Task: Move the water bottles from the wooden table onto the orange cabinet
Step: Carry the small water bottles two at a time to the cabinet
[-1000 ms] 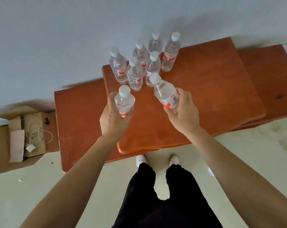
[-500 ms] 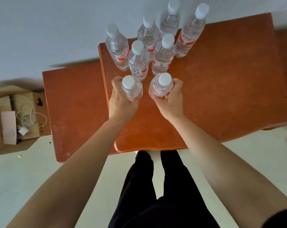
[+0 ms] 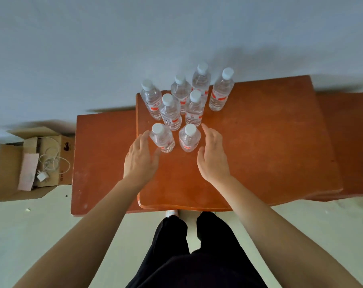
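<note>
Several clear water bottles with white caps and red labels stand upright in a cluster at the back left of the orange cabinet top (image 3: 259, 142). The two nearest bottles, one on the left (image 3: 162, 138) and one on the right (image 3: 189, 138), stand side by side in front of the others. My left hand (image 3: 141, 159) is open just left of the near left bottle, fingers spread and barely apart from it. My right hand (image 3: 212, 154) is open just right of the near right bottle, holding nothing.
A lower orange surface (image 3: 101, 159) sticks out to the left of the cabinet top and another (image 3: 355, 142) to the right. An open cardboard box (image 3: 30, 163) with a white charger and cable lies on the floor at left. A pale wall stands right behind the bottles.
Both hands set their bottles down upright in front of the cluster, let go and drew back a little towards me with fingers spread.
</note>
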`<move>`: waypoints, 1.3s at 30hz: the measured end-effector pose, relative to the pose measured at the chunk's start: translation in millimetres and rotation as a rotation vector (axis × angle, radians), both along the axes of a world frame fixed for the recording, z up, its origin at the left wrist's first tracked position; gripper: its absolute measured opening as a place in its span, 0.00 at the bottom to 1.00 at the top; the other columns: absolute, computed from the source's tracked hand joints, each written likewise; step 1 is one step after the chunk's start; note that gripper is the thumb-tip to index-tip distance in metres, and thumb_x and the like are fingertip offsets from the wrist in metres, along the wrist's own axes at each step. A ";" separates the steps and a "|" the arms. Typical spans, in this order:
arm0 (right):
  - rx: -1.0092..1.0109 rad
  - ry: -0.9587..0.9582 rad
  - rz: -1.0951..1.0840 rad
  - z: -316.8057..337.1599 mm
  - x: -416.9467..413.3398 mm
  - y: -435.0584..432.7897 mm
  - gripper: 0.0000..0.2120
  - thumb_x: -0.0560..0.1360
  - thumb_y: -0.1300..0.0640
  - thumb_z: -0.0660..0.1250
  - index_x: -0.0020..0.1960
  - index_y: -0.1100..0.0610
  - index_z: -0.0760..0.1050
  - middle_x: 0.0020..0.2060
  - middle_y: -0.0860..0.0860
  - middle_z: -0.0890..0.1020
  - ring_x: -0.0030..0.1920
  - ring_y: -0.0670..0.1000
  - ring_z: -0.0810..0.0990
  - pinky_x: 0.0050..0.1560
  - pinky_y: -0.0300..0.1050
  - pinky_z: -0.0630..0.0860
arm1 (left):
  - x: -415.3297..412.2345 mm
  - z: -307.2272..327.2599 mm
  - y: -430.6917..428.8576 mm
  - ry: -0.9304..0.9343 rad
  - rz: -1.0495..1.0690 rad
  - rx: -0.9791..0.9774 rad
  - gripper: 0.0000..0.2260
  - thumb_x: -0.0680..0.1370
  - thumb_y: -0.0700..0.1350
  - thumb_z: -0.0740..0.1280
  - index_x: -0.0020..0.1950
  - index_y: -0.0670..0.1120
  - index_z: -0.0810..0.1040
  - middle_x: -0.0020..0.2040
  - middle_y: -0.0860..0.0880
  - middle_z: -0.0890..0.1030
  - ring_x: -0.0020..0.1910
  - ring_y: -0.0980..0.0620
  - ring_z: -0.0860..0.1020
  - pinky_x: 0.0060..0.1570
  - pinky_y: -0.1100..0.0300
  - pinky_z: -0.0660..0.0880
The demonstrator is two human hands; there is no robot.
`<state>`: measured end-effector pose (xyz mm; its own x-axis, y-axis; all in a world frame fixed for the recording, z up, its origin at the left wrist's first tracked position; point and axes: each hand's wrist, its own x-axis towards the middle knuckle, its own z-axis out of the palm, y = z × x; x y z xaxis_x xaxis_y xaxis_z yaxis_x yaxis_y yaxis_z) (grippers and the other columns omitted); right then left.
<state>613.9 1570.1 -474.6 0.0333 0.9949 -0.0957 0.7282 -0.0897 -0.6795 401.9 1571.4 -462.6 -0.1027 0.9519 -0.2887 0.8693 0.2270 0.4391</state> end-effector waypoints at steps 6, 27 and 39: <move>0.440 0.091 0.248 70.2 -37.1 28.5 0.21 0.85 0.53 0.59 0.78 0.53 0.65 0.76 0.60 0.65 0.77 0.58 0.64 0.73 0.59 0.68 | -36.7 75.2 -45.9 0.220 0.210 0.260 0.25 0.84 0.60 0.50 0.80 0.52 0.58 0.80 0.43 0.59 0.80 0.42 0.55 0.76 0.36 0.52; 0.822 0.211 1.487 258.3 -443.1 -454.4 0.31 0.83 0.35 0.51 0.82 0.43 0.51 0.82 0.58 0.53 0.82 0.62 0.48 0.79 0.68 0.48 | -220.3 272.9 -704.0 0.925 1.348 0.402 0.30 0.83 0.60 0.52 0.82 0.51 0.53 0.83 0.42 0.49 0.81 0.41 0.47 0.74 0.31 0.51; 0.891 0.622 2.038 287.3 -542.0 -894.1 0.30 0.83 0.37 0.55 0.82 0.47 0.57 0.82 0.57 0.56 0.82 0.60 0.52 0.79 0.66 0.52 | -175.9 285.2 -1081.6 1.127 1.934 0.169 0.30 0.83 0.62 0.49 0.82 0.51 0.53 0.83 0.43 0.49 0.81 0.40 0.49 0.74 0.32 0.51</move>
<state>71.9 676.0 -187.3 -0.5636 -0.5324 0.6315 -0.7885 0.5746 -0.2193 226.1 489.8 -177.3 -0.6628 -0.4661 0.5861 -0.4551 0.8722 0.1791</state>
